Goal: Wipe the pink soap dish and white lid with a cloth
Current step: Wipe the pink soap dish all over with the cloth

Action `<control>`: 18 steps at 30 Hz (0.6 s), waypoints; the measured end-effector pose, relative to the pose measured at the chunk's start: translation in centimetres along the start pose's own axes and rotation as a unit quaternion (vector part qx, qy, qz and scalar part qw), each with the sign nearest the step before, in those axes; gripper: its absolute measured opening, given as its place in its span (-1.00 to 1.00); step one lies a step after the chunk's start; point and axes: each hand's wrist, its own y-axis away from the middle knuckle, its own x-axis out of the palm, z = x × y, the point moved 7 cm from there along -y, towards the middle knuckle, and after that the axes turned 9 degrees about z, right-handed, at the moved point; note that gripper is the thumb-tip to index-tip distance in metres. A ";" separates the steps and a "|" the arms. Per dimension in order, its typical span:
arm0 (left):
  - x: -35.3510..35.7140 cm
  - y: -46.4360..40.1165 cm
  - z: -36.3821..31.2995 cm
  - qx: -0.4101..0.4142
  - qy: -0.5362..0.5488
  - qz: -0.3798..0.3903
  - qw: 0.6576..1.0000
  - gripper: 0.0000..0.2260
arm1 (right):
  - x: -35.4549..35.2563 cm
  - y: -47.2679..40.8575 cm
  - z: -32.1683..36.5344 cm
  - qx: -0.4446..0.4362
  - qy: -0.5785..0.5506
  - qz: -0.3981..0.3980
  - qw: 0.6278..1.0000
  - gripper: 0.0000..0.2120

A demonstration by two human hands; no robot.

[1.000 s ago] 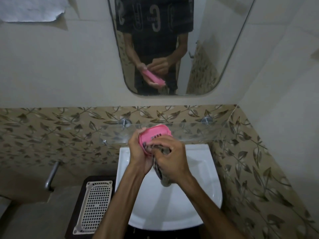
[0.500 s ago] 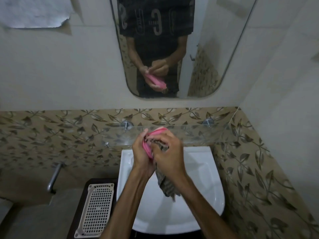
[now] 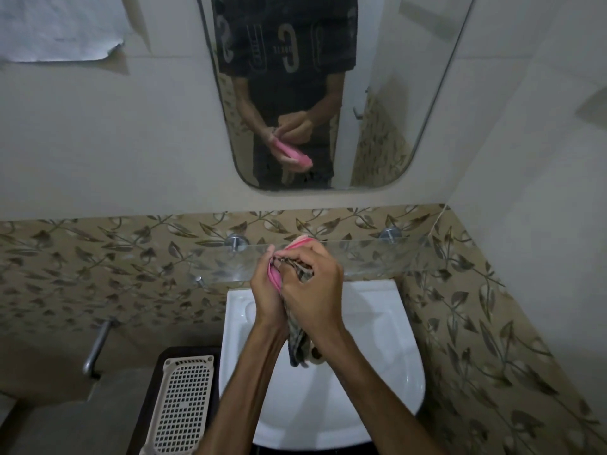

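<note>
Wiping the pink soap dish [image 3: 275, 276] over the sink [image 3: 387, 326], with both hands close together.

Head view: the left hand [image 3: 264, 290] curls round the dish and holds it on edge, while the right hand [image 3: 312, 284] clutches the cloth [image 3: 297, 343] and presses it into the dish; the cloth's loose tail hangs below both grips. My guess is that a hard rub could twist the slim dish out of the left grip and drop it into the basin right beneath. A glass shelf [image 3: 377, 257] edge runs just beyond the knuckles, so pushing forward risks a knock. Open room lies below and toward the person. The white lid [image 3: 184, 405] lies well left of the grips.
</note>
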 end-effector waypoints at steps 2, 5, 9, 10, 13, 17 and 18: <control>0.0 0.0 -0.3 0.023 0.017 0.003 1.000 -0.46 | 0.4 -0.2 -0.1 0.010 0.004 -0.012 1.000 -0.86; 0.2 0.4 -0.2 0.036 0.025 0.003 0.999 -0.49 | -0.2 -0.3 -1.2 0.036 0.008 -0.043 0.998 -0.86; -0.1 0.8 0.2 0.022 0.031 -0.008 0.999 -0.56 | -0.5 -1.0 -2.8 0.064 -0.005 -0.061 0.996 -0.84; -0.1 0.8 0.1 0.021 0.026 -0.011 0.999 -0.57 | -0.9 -1.4 -3.3 0.074 -0.006 -0.076 0.994 -0.85; -0.4 0.9 -0.1 0.020 -0.002 -0.023 1.000 -0.59 | -1.8 -2.2 -5.2 0.100 0.008 -0.096 0.990 -0.87; -0.6 1.3 0.5 0.015 -0.021 -0.033 0.999 -0.61 | -1.8 -1.7 -6.4 0.105 0.038 -0.092 0.990 -0.87; -0.6 1.4 0.6 0.015 -0.027 -0.035 0.999 -0.61 | -1.8 -1.4 -6.8 0.112 0.039 -0.092 0.989 -0.87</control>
